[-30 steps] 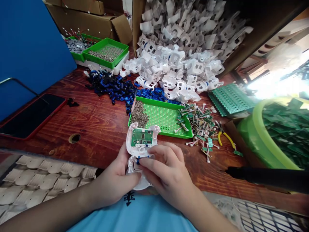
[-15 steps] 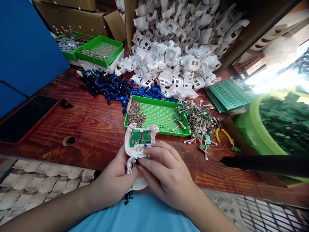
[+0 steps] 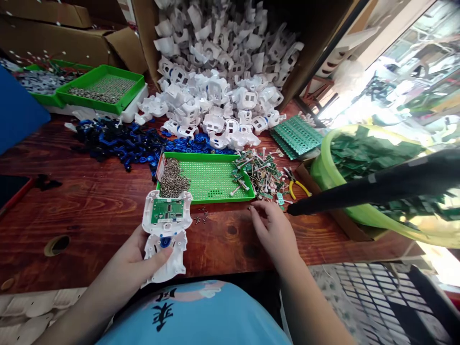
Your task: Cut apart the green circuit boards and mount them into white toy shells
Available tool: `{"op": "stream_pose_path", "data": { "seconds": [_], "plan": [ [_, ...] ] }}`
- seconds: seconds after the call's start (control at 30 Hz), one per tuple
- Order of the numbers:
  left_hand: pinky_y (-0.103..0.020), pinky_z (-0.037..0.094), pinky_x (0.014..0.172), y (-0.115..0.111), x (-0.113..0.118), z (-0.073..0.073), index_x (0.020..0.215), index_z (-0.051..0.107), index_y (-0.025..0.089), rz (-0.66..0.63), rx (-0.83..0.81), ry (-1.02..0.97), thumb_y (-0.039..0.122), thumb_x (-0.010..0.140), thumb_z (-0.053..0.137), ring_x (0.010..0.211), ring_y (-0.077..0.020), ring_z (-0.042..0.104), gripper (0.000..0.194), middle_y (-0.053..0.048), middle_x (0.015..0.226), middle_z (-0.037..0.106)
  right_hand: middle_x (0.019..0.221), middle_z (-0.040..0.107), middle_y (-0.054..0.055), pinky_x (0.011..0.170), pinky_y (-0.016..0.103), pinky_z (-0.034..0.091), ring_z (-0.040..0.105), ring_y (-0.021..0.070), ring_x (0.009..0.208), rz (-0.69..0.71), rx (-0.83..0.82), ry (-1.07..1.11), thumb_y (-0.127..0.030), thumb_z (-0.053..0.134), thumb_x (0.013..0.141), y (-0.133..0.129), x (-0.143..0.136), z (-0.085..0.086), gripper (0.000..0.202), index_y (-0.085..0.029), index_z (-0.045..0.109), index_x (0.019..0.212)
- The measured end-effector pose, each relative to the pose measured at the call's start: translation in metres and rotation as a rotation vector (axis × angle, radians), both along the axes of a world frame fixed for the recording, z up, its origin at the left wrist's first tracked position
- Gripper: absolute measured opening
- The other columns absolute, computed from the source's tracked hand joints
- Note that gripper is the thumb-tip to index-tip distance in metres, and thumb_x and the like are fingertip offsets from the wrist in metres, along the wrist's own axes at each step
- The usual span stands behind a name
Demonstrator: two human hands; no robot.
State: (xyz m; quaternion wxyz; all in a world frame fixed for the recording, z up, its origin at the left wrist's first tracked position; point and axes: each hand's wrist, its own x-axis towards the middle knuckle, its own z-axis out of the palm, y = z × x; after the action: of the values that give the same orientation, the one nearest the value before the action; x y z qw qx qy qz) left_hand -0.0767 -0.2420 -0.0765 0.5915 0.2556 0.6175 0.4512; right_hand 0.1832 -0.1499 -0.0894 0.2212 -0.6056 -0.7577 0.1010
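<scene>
My left hand [image 3: 143, 261] is closed around a white plastic housing [image 3: 167, 256], thumb on its lower half. A green circuit board [image 3: 167, 211] sits in the upper half, and a blue part [image 3: 165, 242] shows in the lower one. My right hand [image 3: 275, 230] is over the table in front of the green tray [image 3: 204, 201], its fingers curled together. A tiny dark speck shows at its fingertips, too small to name. The tip of a black pen-shaped tool [image 3: 359, 194] lies close beside that hand. Several small screws [image 3: 201, 215] are scattered between my hands.
Small metal parts [image 3: 173, 177] fill the tray's left end. Wired circuit boards [image 3: 266, 175] and yellow-handled pliers [image 3: 300, 187] lie right of it, near a yellow-green bucket [image 3: 325, 163]. Behind are blue parts [image 3: 140, 148] and a heap of white shells [image 3: 219, 96].
My right hand has left the housing and moved right. My left hand alone has carried the housing left, and its lower half is now in plain sight. The camera view has shifted right.
</scene>
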Motion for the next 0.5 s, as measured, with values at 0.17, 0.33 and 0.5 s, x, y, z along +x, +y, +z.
{"op": "stream_pose_path", "data": {
  "seconds": [0.17, 0.33, 0.5],
  "plan": [
    [-0.026, 0.046, 0.084, 0.008, 0.019, 0.007, 0.115, 0.054, 0.024, -0.112, 0.124, 0.034, 0.029, 0.065, 0.073, 0.102, -0.0232, 0.058, 0.054, -0.004, 0.113, 0.063, 0.088, 0.059, 0.008, 0.075, 0.03, 0.043, 0.055, 0.0211, 0.083, -0.009, 0.052, -0.346, -0.025, 0.044, 0.085, 0.04, -0.026, 0.021, 0.021, -0.019, 0.065, 0.089],
    [-0.027, 0.043, 0.089, 0.013, 0.019, 0.008, 0.122, 0.046, 0.024, -0.313, 0.175, -0.009, 0.027, 0.07, 0.07, 0.106, -0.0222, 0.055, 0.057, -0.005, 0.118, 0.059, 0.089, 0.059, 0.012, 0.07, 0.033, 0.042, 0.054, 0.0253, 0.086, -0.03, 0.022, -0.559, -0.02, 0.047, 0.08, 0.067, -0.043, 0.024, 0.021, -0.016, 0.068, 0.084],
    [-0.025, 0.041, 0.09, 0.008, 0.014, 0.006, 0.13, 0.035, 0.025, -0.328, 0.16, -0.064, 0.031, 0.076, 0.064, 0.111, -0.0208, 0.051, 0.062, -0.004, 0.125, 0.054, 0.087, 0.059, 0.014, 0.07, 0.033, 0.041, 0.054, 0.0262, 0.086, -0.019, 0.052, -0.563, -0.019, 0.047, 0.08, 0.066, -0.046, 0.022, 0.021, -0.013, 0.067, 0.08]
  ]
}}
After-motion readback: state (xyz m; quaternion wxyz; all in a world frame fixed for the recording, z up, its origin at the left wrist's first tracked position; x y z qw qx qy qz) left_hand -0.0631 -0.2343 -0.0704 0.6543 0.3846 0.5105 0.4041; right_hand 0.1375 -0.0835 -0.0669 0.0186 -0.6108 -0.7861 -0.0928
